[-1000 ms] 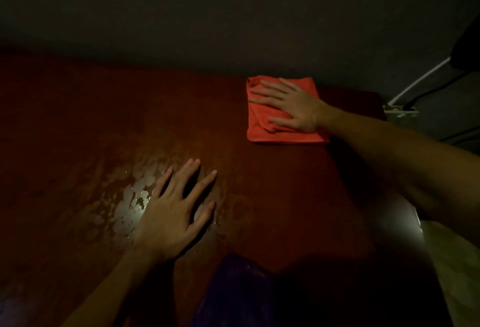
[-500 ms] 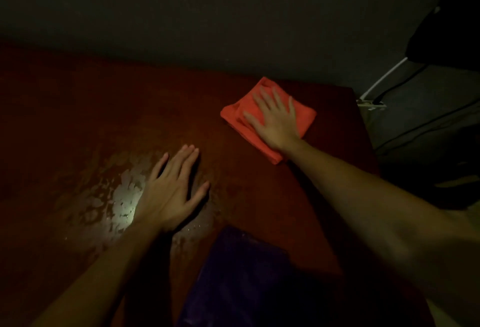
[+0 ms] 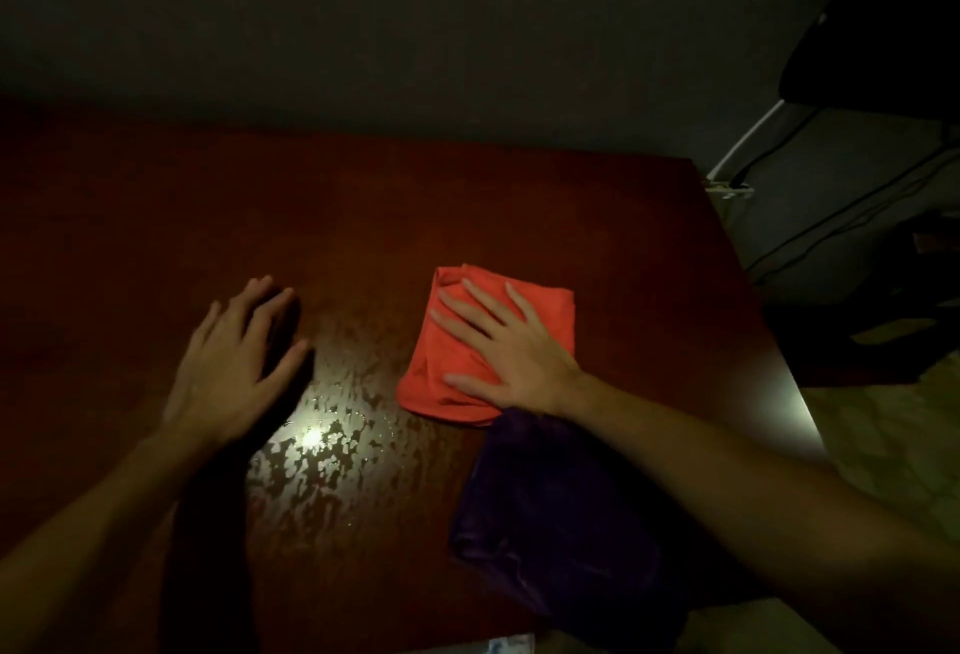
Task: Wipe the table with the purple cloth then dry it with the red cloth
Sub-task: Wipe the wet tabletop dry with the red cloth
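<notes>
The folded red cloth (image 3: 441, 367) lies on the dark red-brown table (image 3: 363, 217), right of centre. My right hand (image 3: 511, 347) presses flat on it with fingers spread. The purple cloth (image 3: 550, 513) lies crumpled near the table's front edge, partly under my right forearm and touching the red cloth's near corner. My left hand (image 3: 236, 367) rests flat on the table to the left, fingers apart, holding nothing. Wet patches (image 3: 322, 440) glisten between the two hands.
A grey wall runs behind the table. Past the table's right edge are a white power strip (image 3: 730, 188) with cables, a dark object at the upper right, and pale floor (image 3: 883, 445) below.
My right hand has slid the red cloth from the far right part of the table toward the near middle, beside the purple cloth. My left hand has stayed flat on the table.
</notes>
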